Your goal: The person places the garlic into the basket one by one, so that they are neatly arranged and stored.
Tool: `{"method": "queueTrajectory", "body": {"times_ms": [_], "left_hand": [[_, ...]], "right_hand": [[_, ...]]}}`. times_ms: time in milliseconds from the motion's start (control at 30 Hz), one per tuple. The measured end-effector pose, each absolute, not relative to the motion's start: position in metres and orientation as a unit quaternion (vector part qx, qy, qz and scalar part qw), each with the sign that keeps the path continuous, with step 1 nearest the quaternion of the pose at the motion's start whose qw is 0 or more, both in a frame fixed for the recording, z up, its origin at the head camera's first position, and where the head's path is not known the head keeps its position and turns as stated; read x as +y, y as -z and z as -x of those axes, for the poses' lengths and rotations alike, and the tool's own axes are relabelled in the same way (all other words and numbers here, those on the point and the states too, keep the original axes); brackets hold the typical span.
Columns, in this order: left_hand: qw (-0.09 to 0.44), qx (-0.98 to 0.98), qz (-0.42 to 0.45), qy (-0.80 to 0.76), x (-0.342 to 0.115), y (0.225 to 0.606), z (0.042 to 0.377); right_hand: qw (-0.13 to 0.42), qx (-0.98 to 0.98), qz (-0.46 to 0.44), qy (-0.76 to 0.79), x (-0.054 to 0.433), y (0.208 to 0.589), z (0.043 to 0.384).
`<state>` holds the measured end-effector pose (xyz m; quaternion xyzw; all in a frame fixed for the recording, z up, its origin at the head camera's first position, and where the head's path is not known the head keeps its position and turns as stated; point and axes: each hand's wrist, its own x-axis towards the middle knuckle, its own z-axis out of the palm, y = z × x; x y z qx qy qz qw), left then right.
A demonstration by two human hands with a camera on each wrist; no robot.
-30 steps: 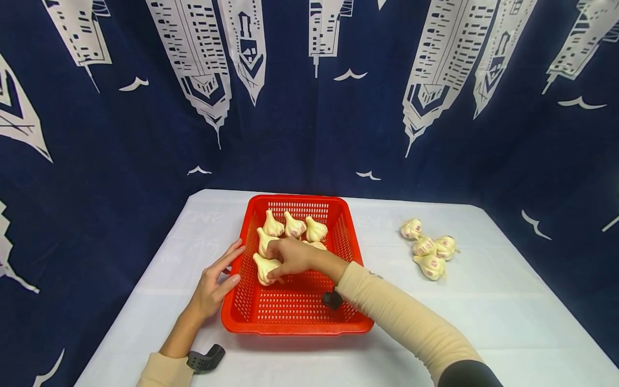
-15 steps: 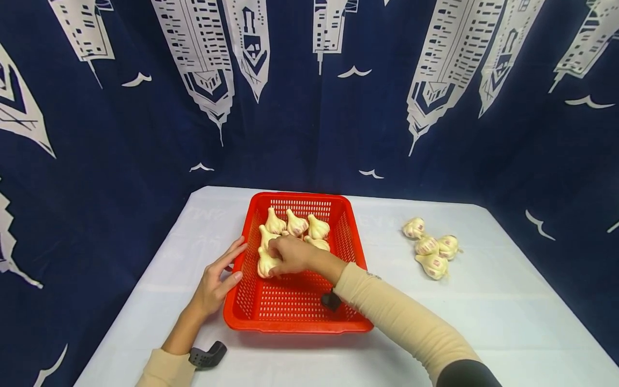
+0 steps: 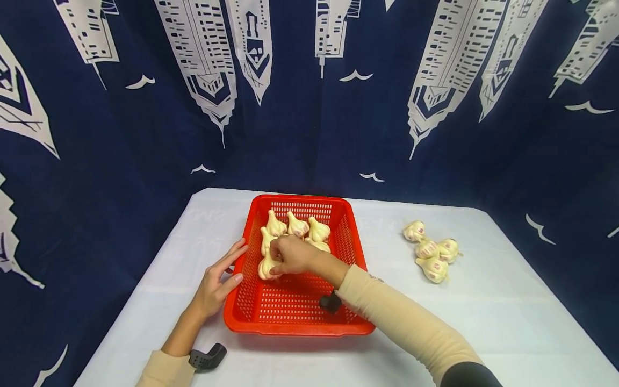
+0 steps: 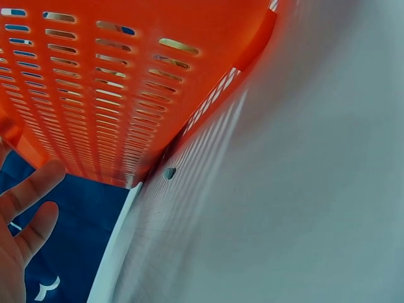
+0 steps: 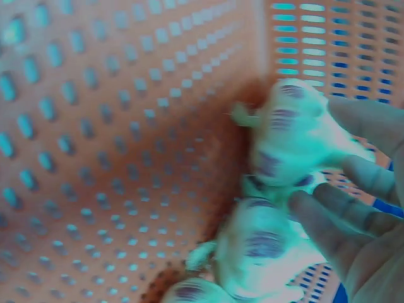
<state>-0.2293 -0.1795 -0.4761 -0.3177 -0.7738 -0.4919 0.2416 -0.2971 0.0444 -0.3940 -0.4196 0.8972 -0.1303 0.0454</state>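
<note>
Inside the red basket [image 3: 299,328], my right hand [image 3: 296,256] pinches a pale garlic bulb [image 3: 266,268] between thumb and fingers, close to the left wall. Its neck points up and away from me. In the right wrist view, my fingers [image 5: 353,120] lie on a garlic bulb [image 5: 287,136], with another bulb [image 5: 255,249] beside it. Several more garlic bulbs [image 3: 297,226] sit farther back in the basket, some partly hidden by the right hand. My left hand [image 3: 213,286] rests its fairly straight fingers against the basket's left rim.
Several garlic bulbs [image 3: 434,270] lie in a cluster on the white table [image 3: 488,301], right of the basket. A dark blue curtain [image 3: 290,156] with white building prints hangs behind the table. Black wrist devices [image 3: 208,358] are worn on both arms.
The garlic bulb at my right fingers has turned, its neck swinging from leftward to upward, and shifted slightly right. My left hand stays at the rim. The whole view has shifted slightly.
</note>
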Motion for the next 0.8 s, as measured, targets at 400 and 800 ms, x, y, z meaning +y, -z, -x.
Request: {"method": "queueTrajectory", "body": {"times_ms": [400, 800], "left_hand": [[0.241, -0.778, 0.312, 0.489, -0.179, 0.475, 0.229], [0.247, -0.781, 0.302, 0.488, -0.178, 0.477, 0.229]], "right_hand": [[0.086, 0.888, 0.429, 0.143, 0.063, 0.380, 0.295], [0.073, 0.885, 0.419, 0.190, 0.093, 0.360, 0.295]]}}
